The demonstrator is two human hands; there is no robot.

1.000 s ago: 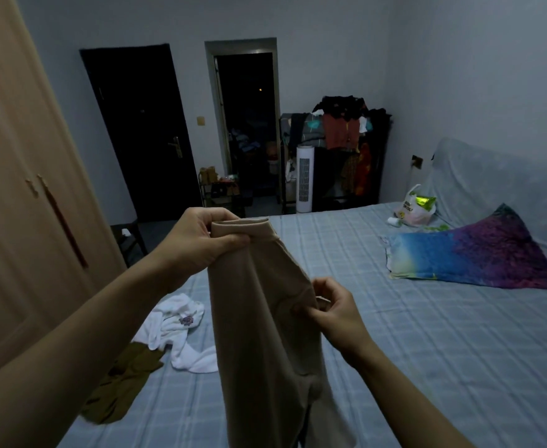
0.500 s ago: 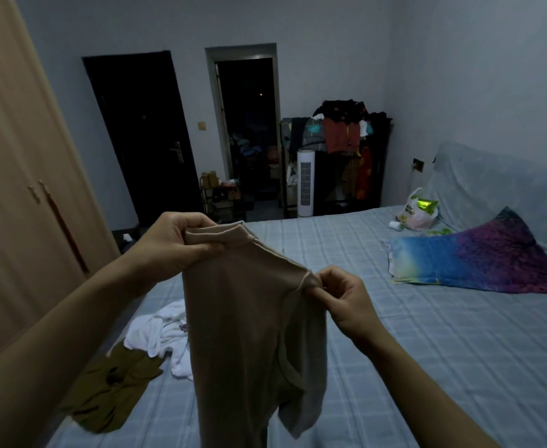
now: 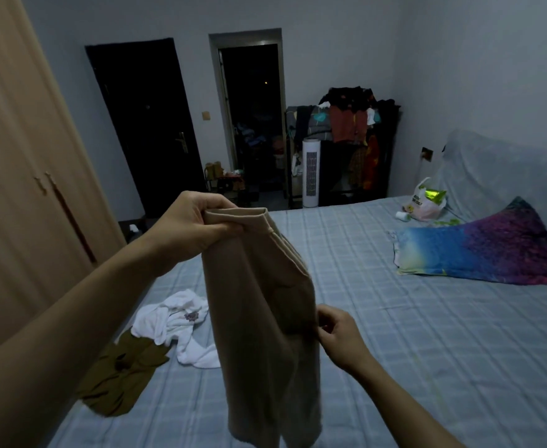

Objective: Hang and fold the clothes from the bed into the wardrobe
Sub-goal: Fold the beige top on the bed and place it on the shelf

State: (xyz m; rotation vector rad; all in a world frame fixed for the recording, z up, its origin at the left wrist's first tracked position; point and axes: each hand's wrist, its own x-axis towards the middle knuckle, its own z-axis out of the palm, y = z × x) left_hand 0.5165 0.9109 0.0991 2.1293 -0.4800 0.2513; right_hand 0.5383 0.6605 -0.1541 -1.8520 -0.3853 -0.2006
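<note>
A beige garment (image 3: 262, 318) hangs in the air over the bed (image 3: 395, 334). My left hand (image 3: 198, 226) grips its folded top edge and holds it up. My right hand (image 3: 340, 334) pinches the garment's right edge lower down, at about its middle. On the bed to the left lie a crumpled white garment (image 3: 175, 321) and an olive-brown garment (image 3: 120, 376), which touch each other. The wooden wardrobe (image 3: 23, 189) stands at the left with its doors shut.
A colourful pillow (image 3: 479, 250) and a plastic bag (image 3: 424, 202) lie at the head of the bed on the right. A loaded clothes rack (image 3: 346, 130) and a white tower fan (image 3: 311, 173) stand by the far wall, beside a dark door (image 3: 146, 124) and an open doorway (image 3: 252, 118).
My right hand has slid down the garment's right edge, from near the top to its middle. My left hand has kept its grip on the top edge, and the cloth now hangs narrower.
</note>
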